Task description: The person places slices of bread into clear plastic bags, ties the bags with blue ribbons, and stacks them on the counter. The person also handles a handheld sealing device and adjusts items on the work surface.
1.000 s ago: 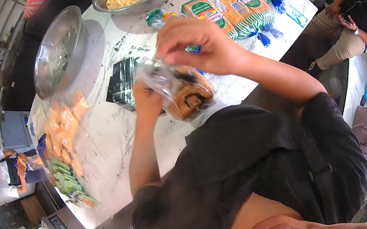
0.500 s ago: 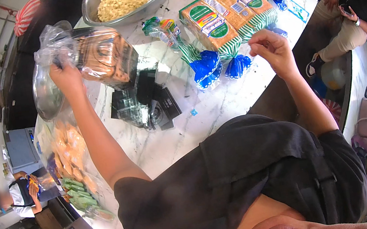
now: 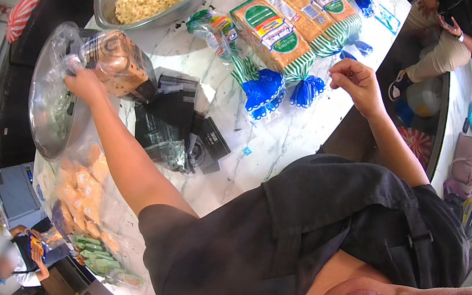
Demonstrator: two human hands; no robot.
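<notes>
My left hand (image 3: pixel 86 83) is closed around the gathered neck of a clear plastic bag with black print. Brown bread-like pieces fill this bag (image 3: pixel 117 67), which is beside a wide metal bowl (image 3: pixel 49 137) at the left of the table. The loose top of the bag hangs over the bowl. My right hand (image 3: pixel 356 82) is raised near the table's right edge, thumb and fingers pinched together; whatever they hold, if anything, is too small to make out. Closest to it are packaged bread loaves (image 3: pixel 273 33) with blue gathered ends.
Dark flat printed bags (image 3: pixel 167 124) lie mid-table. At the far side stands a metal basin (image 3: pixel 184 12) of pale chopped food. Bagged orange food (image 3: pixel 79 191) and green packets (image 3: pixel 100 253) line the left edge. One person (image 3: pixel 468 12) is at the right, another (image 3: pixel 27 254) at the left.
My left hand and the filled bag have shifted a little left, leaving more of the dark flat bags uncovered. My right hand has dropped slightly toward me, still pinched.
</notes>
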